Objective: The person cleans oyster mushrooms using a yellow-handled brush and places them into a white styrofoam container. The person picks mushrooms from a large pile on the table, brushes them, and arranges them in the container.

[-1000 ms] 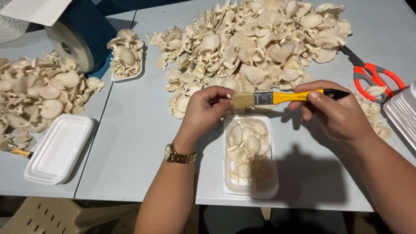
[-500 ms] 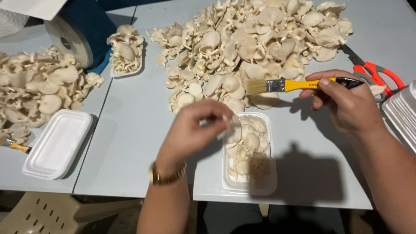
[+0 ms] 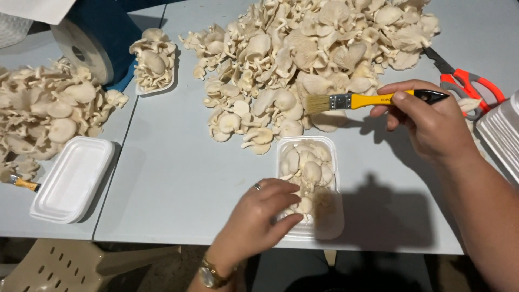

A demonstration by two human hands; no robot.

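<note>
- Two hands: the left hand and the right hand.
- One yellow-handled paintbrush; a second brush handle peeks out at the desk's left edge.
- One pair of red-handled scissors near the right edge.
- Two heaps of oyster mushrooms: a big heap at the far edge, a smaller heap on the left.
- Two mushroom-filled foam trays: near tray, far tray.
- One empty foam tray.
- One roll of film.
- One stack of trays.

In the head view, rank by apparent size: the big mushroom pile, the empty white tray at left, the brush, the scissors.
1. Mushroom pile, by far the largest.
2. Empty tray.
3. Brush in the right hand.
4. Scissors, partly hidden, so ranks 3 and 4 are unsure.
</note>
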